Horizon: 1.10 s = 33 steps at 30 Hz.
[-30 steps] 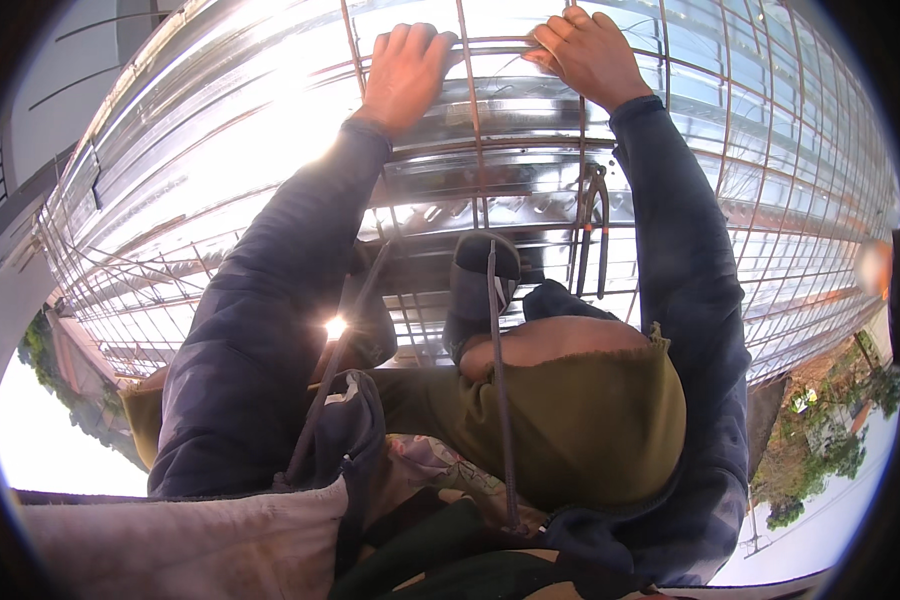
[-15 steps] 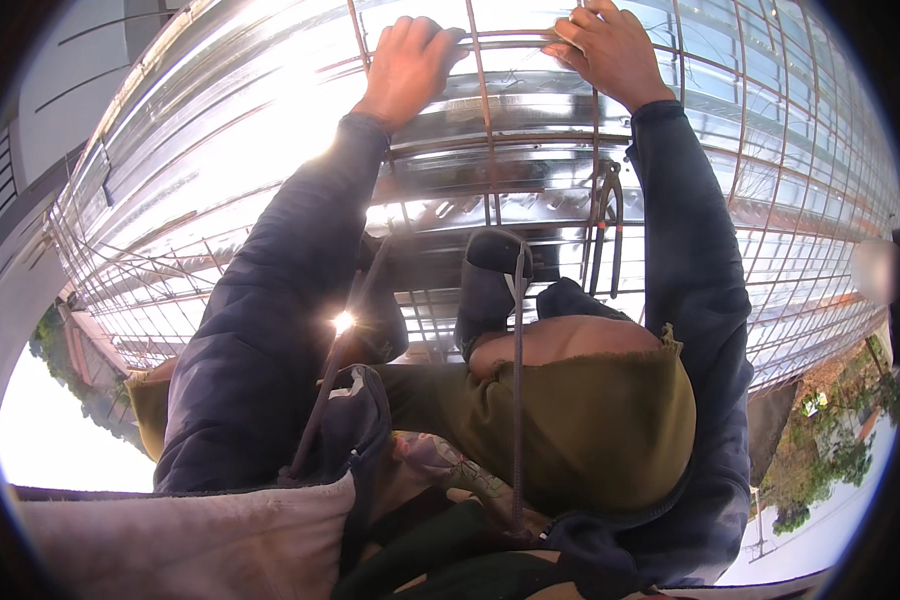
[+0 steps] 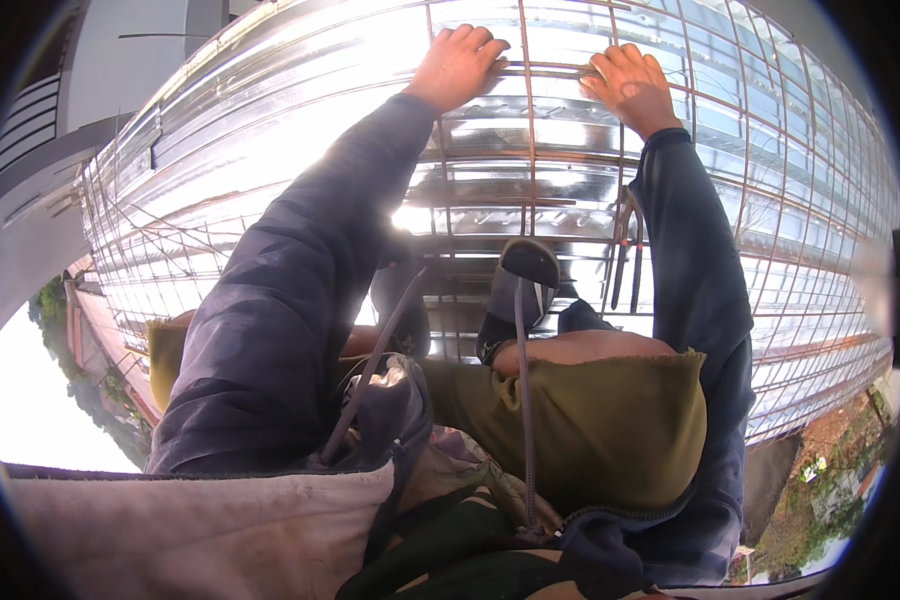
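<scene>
My left hand (image 3: pixel 462 68) closes around a thin brown reinforcing bar (image 3: pixel 545 67) that runs crosswise at the far side. A short way to its right, my right hand (image 3: pixel 632 88) has its fingers curled over the same bar. An upright bar of the mesh (image 3: pixel 530 130) crosses between my two hands. Below my right wrist, pincers (image 3: pixel 625 255) with dark handles and a bit of orange rest on the mesh, partly hidden by my sleeve. The undersides of both grips are hidden from view.
Shiny ribbed metal decking (image 3: pixel 570 135) lies beneath the bar grid, with strong glare at left. My shoe (image 3: pixel 530 265) stands on the grid near the middle. A grey wall (image 3: pixel 120 65) rises at far left. Beyond the deck's right edge are trees and ground (image 3: pixel 820 500).
The whole view has shifted, so the mesh, pincers and shoe appear lower and more to the right. Both hands keep hold of the bar, now slightly closer together in the picture.
</scene>
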Available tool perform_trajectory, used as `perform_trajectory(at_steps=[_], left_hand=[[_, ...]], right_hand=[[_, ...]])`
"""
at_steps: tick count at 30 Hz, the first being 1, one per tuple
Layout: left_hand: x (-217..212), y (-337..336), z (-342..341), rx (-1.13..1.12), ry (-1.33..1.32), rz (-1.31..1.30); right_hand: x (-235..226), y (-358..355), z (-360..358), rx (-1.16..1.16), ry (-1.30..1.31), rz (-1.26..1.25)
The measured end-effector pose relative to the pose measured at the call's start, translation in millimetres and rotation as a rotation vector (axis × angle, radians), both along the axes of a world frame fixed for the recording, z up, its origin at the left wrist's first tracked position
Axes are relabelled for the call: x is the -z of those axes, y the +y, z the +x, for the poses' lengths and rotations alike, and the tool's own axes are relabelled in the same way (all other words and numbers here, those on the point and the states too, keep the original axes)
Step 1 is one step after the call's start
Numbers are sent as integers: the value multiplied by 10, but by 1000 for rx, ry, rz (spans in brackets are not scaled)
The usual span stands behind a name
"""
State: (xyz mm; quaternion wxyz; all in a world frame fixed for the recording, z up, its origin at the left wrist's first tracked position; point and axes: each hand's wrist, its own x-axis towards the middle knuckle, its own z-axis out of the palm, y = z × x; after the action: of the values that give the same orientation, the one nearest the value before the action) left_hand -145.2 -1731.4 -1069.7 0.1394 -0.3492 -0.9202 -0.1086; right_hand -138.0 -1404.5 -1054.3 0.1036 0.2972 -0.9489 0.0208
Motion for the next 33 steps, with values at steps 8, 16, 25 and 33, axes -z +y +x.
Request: perform_trajectory(at_steps=[8,16,25,33], left_hand=[[30,-1146,401,-209,-114,-183],[153,-1139,371,-201,-99,-178],[-317,-1194,133,-69,-273,-647],[-1425,-1434,-96,186,-432,-742]], right_hand=[[3,-472,62,133,-127,45],[119,-383,-74,-47,-143,-51],[-360,-390,25,7,0,44],[-1634,293,264,111,-213,-235]])
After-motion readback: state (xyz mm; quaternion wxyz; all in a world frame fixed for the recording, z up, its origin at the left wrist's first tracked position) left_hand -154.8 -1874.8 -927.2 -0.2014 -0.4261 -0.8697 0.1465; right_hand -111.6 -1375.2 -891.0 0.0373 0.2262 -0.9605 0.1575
